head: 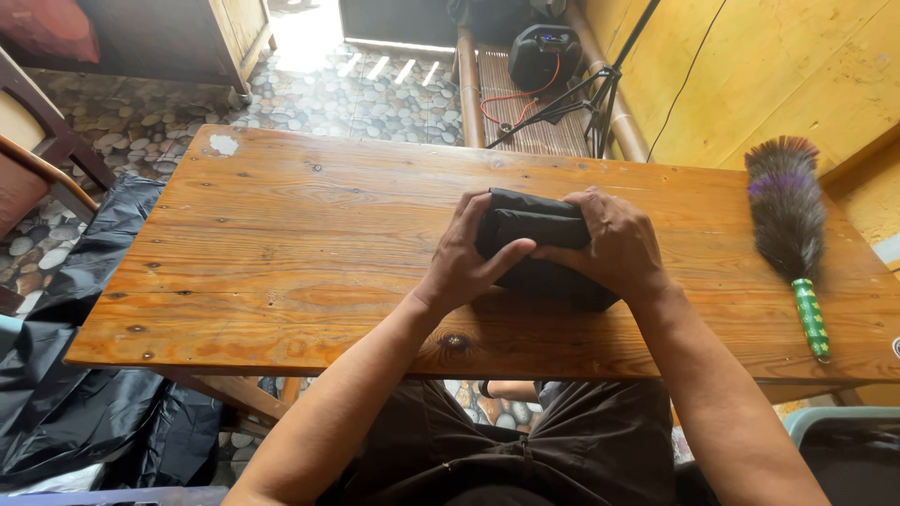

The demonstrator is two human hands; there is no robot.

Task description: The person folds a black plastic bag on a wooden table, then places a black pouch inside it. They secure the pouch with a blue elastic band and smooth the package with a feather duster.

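From up here I look down on a pebble-mosaic floor and a plank tabletop (281,234) of knotty orange wood, with black plastic sheeting (84,375) slumped on the floor off its left end. My left hand (464,258) wraps the near-left side of a folded black cloth bundle (536,230), thumb across its front. The bundle lies about mid-tabletop, its long axis running left to right, directly between both hands. My right hand (614,245) clamps over its right end, fingers curled on top. Both grip it equally close. Well apart, far right, lies a feather duster (787,211) with a green handle.
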